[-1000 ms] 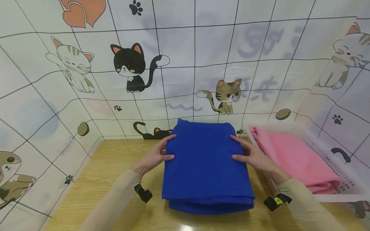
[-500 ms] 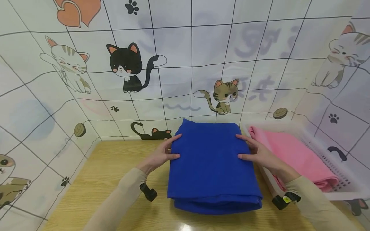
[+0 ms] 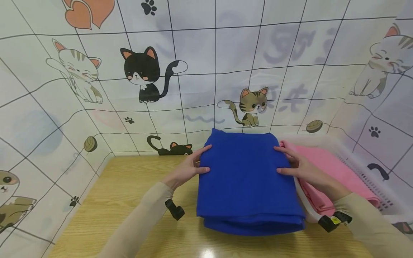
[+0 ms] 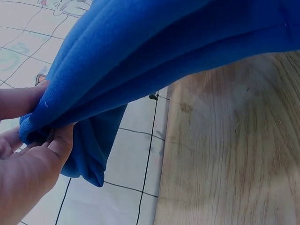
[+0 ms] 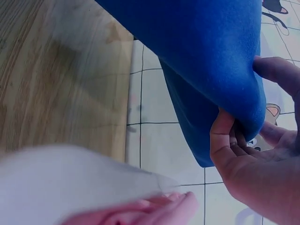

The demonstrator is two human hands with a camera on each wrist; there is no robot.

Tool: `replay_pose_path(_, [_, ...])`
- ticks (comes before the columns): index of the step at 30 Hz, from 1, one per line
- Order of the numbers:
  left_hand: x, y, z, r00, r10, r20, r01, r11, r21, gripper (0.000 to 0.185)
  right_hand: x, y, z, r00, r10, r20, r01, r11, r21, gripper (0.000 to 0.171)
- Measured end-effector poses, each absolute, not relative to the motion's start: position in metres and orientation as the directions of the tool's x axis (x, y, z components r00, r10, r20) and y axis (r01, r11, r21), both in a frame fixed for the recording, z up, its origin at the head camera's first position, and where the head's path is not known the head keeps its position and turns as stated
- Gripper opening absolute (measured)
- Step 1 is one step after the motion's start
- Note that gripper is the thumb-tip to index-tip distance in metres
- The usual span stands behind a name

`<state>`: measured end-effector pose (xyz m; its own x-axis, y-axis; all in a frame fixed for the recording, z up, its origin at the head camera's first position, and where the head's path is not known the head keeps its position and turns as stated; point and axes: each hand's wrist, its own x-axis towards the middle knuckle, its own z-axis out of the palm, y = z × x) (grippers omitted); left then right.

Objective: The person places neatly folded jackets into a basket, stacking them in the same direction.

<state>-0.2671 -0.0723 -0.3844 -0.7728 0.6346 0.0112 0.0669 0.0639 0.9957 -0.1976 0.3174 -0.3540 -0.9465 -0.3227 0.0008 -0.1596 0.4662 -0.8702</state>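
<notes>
A folded blue cloth [image 3: 248, 175] is held up between both hands, and the wrist views show it raised off the table. At its left edge, my left hand [image 3: 188, 168] pinches the folded layers, thumb on one face and fingers curled under. My right hand [image 3: 301, 170] grips the opposite edge the same way. In the left wrist view, the blue cloth [image 4: 126, 61] sags in soft folds between thumb and fingers. From the right wrist, the blue cloth [image 5: 211, 61] bulges over the curled fingers [image 5: 222, 136].
A white plastic basket [image 3: 400, 211] stands on the right, with a folded pink cloth [image 3: 326, 165] lying in it. The wooden table [image 3: 129, 186] meets a wall covering [image 3: 200, 53] printed with cartoon cats. The right forearm passes over the basket's near side.
Both hands have carried the blue cloth to the right and slightly up, toward the basket. It now overlaps the basket's left edge in the head view. The grip stays the same.
</notes>
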Motion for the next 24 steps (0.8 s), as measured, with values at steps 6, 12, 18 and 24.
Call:
replay_pose_path(6, [-0.268, -0.058, -0.385, -0.765, 0.644, 0.017, 0.055, 0.039, 0.998, 0.078, -0.194, 0.328, -0.344, -0.954, -0.301, -0.001, -0.165, 0.525, -0.835, 0.075])
replay_pose_path(12, [-0.268, -0.045, -0.384, -0.764, 0.644, 0.044, 0.065, 0.009, 0.998, 0.079, -0.191, 0.336, -0.339, -0.955, -0.296, 0.007, -0.175, 0.548, -0.818, 0.074])
replay_pose_path(18, [-0.268, -0.033, -0.380, -0.762, 0.646, 0.040, 0.060, 0.008, 0.998, 0.079, -0.188, 0.347, -0.337, -0.959, -0.282, -0.002, -0.168, 0.578, -0.798, 0.074])
replay_pose_path(24, [-0.267, -0.018, -0.379, -0.756, 0.652, 0.066, 0.077, -0.012, 0.997, 0.079, -0.185, 0.357, -0.335, -0.962, -0.272, 0.020, -0.192, 0.620, -0.761, 0.073])
